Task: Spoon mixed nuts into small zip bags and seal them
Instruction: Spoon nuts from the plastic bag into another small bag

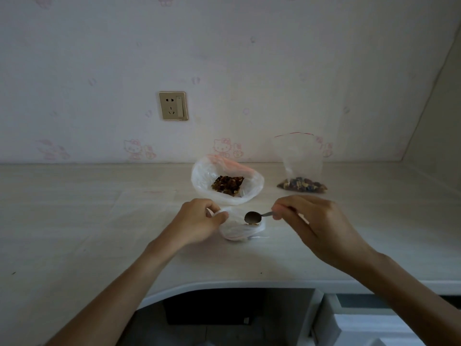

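Observation:
A small clear zip bag point(237, 231) lies on the desk in front of me, its mouth held up. My left hand point(199, 221) pinches the bag's left rim. My right hand point(311, 221) grips the handle of a small metal spoon point(253, 217), whose bowl is tipped over the bag's mouth with a few nuts at its edge. Behind them a large white plastic bag point(204, 178) is spread open with a heap of mixed nuts point(227, 185) inside. At the right a filled zip bag point(301, 166) with a red seal strip stands against the wall, nuts at its bottom.
The pale desk point(74, 221) has a curved front edge cut out near me. More flat clear bags point(144, 201) lie left of the large bag. A wall socket point(173, 105) is above the desk. A side panel rises at the far right.

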`<state>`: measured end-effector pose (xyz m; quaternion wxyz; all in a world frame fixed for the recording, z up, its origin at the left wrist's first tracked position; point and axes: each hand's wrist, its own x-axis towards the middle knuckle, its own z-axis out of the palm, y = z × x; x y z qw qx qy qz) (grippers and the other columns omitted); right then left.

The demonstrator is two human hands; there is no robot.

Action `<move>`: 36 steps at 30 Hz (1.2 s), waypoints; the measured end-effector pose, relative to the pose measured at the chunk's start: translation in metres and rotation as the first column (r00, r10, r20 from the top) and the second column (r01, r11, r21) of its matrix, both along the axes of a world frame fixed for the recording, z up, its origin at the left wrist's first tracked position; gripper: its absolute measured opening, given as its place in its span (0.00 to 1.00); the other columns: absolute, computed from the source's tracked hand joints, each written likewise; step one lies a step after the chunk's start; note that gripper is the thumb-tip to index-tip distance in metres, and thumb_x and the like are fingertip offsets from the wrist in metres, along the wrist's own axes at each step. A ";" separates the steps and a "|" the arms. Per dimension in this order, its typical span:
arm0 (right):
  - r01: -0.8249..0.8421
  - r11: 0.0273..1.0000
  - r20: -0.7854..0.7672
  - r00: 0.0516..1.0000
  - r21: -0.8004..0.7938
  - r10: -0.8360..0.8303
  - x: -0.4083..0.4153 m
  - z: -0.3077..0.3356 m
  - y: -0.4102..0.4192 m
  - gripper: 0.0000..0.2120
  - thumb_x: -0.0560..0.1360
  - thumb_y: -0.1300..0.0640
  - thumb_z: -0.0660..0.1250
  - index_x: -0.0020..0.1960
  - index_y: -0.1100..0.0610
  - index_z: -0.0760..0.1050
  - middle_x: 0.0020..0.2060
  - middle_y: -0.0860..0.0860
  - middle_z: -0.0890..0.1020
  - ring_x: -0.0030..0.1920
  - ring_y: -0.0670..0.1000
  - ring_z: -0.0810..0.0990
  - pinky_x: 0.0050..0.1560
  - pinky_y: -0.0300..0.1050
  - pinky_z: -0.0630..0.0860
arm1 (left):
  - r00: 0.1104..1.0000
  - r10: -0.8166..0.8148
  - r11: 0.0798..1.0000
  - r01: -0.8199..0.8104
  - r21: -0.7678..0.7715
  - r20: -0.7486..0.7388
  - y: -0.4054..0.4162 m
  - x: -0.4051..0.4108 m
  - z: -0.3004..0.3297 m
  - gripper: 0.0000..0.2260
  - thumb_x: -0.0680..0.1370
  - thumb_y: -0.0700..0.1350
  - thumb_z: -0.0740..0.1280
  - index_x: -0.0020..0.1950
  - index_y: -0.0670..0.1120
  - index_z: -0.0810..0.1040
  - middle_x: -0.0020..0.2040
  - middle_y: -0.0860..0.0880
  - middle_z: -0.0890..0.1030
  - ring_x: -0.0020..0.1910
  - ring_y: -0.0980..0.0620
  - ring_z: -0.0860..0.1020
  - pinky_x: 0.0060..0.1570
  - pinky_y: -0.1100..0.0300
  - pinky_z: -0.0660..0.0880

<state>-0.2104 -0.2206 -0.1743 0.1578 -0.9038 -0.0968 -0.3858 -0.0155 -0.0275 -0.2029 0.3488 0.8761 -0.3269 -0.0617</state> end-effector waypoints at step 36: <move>0.209 0.529 -0.141 0.976 0.822 -0.167 0.153 -0.051 -0.015 0.11 0.81 0.51 0.69 0.42 0.50 0.85 0.35 0.45 0.88 0.38 0.46 0.87 0.39 0.45 0.85 | 0.938 0.104 0.881 -0.241 -0.407 -0.331 -0.038 0.058 -0.014 0.12 0.73 0.41 0.72 0.56 0.49 0.78 0.47 0.48 0.84 0.36 0.53 0.81 0.33 0.61 0.79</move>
